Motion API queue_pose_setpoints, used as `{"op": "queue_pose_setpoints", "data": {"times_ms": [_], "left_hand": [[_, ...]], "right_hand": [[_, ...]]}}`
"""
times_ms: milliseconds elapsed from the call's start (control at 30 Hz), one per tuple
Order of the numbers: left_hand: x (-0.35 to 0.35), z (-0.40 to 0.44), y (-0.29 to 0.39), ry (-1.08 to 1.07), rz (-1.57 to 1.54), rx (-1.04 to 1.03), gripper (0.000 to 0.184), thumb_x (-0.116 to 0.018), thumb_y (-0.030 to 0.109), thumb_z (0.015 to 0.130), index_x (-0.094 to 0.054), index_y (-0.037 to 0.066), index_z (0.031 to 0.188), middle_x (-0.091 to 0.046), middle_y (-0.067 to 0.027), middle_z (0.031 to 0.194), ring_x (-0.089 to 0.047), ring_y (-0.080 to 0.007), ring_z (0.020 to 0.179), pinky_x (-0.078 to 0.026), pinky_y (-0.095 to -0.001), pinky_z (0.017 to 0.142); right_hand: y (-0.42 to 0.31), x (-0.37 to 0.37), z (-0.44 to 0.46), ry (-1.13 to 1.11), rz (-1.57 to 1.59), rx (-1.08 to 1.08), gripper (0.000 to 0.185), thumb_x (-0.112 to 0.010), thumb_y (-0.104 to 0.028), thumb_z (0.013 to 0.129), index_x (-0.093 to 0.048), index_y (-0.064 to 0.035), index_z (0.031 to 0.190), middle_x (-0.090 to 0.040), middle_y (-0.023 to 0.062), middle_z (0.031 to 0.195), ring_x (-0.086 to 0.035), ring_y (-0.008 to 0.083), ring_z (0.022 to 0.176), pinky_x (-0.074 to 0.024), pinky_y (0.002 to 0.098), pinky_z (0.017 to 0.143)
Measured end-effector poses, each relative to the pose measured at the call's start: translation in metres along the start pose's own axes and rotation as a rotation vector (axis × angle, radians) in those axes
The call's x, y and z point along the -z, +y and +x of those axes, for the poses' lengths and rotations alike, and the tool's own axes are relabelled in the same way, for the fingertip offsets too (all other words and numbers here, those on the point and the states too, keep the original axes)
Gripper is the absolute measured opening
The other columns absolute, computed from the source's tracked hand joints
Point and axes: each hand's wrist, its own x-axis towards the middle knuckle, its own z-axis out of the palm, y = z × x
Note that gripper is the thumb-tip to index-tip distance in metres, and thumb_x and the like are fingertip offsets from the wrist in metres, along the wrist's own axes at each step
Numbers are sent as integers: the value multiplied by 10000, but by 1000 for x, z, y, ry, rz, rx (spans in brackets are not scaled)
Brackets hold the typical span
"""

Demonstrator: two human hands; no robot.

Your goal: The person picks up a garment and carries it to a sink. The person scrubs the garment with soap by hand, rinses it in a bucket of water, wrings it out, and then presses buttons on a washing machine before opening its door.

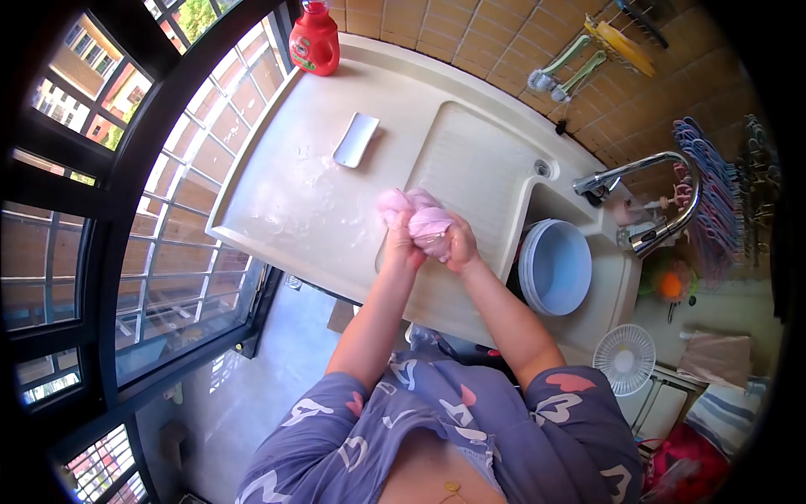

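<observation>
A bunched, wet-looking pink cloth (pixel 430 225) is gripped between both hands over the sink counter (pixel 336 218). My left hand (pixel 402 242) is closed round its left part, and my right hand (pixel 461 244) is closed round its right side. Folds of the cloth bulge above the fingers and hide some of them. Suds and water streaks lie on the counter to the left. Beyond the hands sits a white rectangular soap dish (pixel 357 139).
A red detergent bottle (pixel 315 40) stands at the back left corner. On the right, a light blue bucket (pixel 561 267) sits in the sink basin under a curved chrome faucet (pixel 684 181). Brushes (pixel 571 67) and clothes hangers (pixel 709 185) hang on the wall. A white fan (pixel 624 359) is at lower right.
</observation>
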Motion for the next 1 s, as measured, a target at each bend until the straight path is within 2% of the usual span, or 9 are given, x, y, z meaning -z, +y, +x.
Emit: {"op": "queue_pose_setpoints", "data": {"times_ms": [67,367,433,467,533,700,767,900,1000], "left_hand": [[-4,2,-5,26,25,9,407,-645,178,859,-528,56,1229,-626,-125,1100,-634,-304,1020,-552,-472,881],[-57,-23,-1,100,780,340,515,-607,455,883,-542,128,1275,-581,-106,1197,-606,-253,1019,-504,-422,847],[-51,-17,2,37,1070,368,558,-615,451,886,-523,131,1335,-591,-102,1196,-619,-260,985,-512,-412,824],[-46,-14,5,-16,1310,272,523,-642,430,856,-601,95,1256,-659,-91,1062,-652,-217,858,-528,-403,784],[-25,-10,11,-54,1763,-168,426,-657,344,829,-664,74,1158,-695,-129,954,-665,-287,829,-538,-400,792],[-36,-41,33,49,2321,-540,397,-673,302,788,-687,104,1132,-699,-149,928,-645,-345,908,-530,-401,829],[-40,-50,40,38,2446,-297,371,-679,278,812,-678,139,1156,-674,-154,1108,-604,-334,1089,-503,-428,902],[4,-69,26,93,2526,-745,491,-688,210,758,-623,191,1244,-480,-148,1413,-355,-407,1350,-267,-623,1081],[-9,-98,28,206,2420,-712,556,-685,184,735,-590,193,1283,-455,-147,1440,-344,-391,1370,-230,-632,1099]], "right_hand": [[5,10,0,37,164,15,407,-445,-139,884,-570,40,1227,-647,161,1145,-662,253,1022,-553,370,888],[-29,69,-8,388,323,8,446,-406,-296,965,-575,14,1237,-642,173,1200,-645,297,1076,-519,427,947],[-16,140,-3,569,-606,168,493,-540,-335,913,-560,46,1226,-600,233,1237,-594,359,1145,-475,446,977],[-21,148,-6,551,-605,158,493,-540,-335,913,-560,46,1226,-600,233,1237,-594,359,1145,-475,446,977],[-24,165,-14,573,-1456,156,579,-655,-336,846,-526,76,1231,-526,286,1295,-516,413,1203,-421,455,1012],[-54,189,-26,196,-1347,250,645,-727,-234,804,-465,71,1309,-490,304,1309,-497,425,1179,-403,452,1023],[-81,175,-43,75,-853,-70,762,-763,-193,771,-389,45,1390,-486,282,1315,-481,409,1216,-402,442,1028],[-101,179,-70,-137,-737,-210,945,-809,-154,722,-271,-11,1487,-521,221,1297,-502,367,1232,-428,425,1010],[-104,177,-89,-116,-1517,514,797,-784,-165,750,-387,-28,1428,-592,186,1233,-573,373,1155,-454,437,981]]}}
